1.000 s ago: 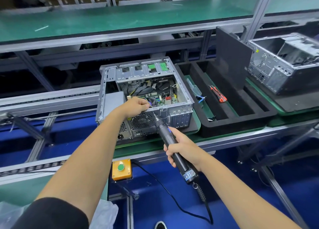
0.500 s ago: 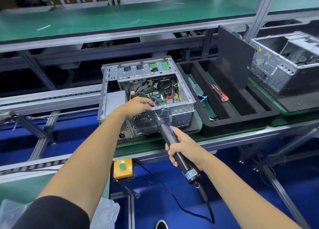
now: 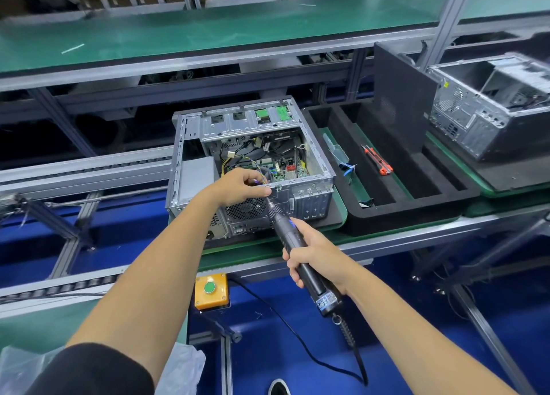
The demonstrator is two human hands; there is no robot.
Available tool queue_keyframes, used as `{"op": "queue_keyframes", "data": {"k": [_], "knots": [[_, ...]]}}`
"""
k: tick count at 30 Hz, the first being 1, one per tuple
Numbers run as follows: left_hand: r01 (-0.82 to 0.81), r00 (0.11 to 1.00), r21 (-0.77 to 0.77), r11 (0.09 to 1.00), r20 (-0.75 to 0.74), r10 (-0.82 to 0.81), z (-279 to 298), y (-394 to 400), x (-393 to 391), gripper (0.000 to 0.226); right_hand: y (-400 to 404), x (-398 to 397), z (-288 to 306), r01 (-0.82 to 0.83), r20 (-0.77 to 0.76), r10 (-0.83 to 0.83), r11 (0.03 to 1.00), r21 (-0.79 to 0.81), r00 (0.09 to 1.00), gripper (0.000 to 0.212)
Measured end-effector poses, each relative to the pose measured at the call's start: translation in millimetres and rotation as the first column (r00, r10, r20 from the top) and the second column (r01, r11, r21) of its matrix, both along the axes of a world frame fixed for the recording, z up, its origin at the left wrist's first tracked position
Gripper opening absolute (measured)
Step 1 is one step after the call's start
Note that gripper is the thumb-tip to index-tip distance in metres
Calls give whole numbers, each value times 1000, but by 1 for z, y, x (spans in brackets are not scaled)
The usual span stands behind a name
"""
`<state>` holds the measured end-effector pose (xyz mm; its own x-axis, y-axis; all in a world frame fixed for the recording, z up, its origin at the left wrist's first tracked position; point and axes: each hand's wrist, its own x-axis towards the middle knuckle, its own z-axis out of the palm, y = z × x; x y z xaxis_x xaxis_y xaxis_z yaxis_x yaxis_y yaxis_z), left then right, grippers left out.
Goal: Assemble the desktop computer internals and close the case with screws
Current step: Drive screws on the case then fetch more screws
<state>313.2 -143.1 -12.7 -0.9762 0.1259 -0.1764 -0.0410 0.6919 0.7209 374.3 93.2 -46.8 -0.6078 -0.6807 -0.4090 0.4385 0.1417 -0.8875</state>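
The case (image 3: 253,168) sits open on a green mat (image 3: 339,213) at the near edge of the belt line, its open side up and its back panel facing the person. The wires and the board inside can be seen, so the lid is not on yet.

The right hand (image 3: 315,254) is wrapped around the driver (image 3: 297,251), low on its dark body. The driver is long and thin. It slants up and away from that hand, toward the left, and its tip meets the top rim of the back panel, just above the round fan grille (image 3: 247,208).

The left hand (image 3: 241,183) is right there at the tip, so it is the nearer hand. Its fingers are curled and bunched at the rim, touching the tip. It looks like they pinch a small screw, but the screw is too small to see, so I cannot tell.

Both arms reach forward, the left nearly straight and the right bent.

I think the next push must go straight along the driver into the rim. If it tilts, the tip may slip.
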Motion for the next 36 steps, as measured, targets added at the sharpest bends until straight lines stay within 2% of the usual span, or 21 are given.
{"op": "queue_keyframes", "data": {"k": [7, 14, 24, 36], "knots": [[35, 999, 6, 999, -11, -35, 1, -2, 1, 11, 0, 1, -1, 9, -6, -9, 1000, 8, 1000, 89], [-33, 997, -38, 999, 64, 35, -2, -8, -3, 30, -2, 1, -2, -1, 1, 1, 1000, -5, 1000, 87], [-20, 999, -21, 1000, 30, 20, -4, -10, -4, 25, -6, 2, -4, 23, 13, -23, 1000, 10, 1000, 92], [-1, 1000, -16, 1000, 19, 1, -3, -9, -4, 25, -18, 13, -7, 106, 21, -106, 994, -16, 994, 85]]}}
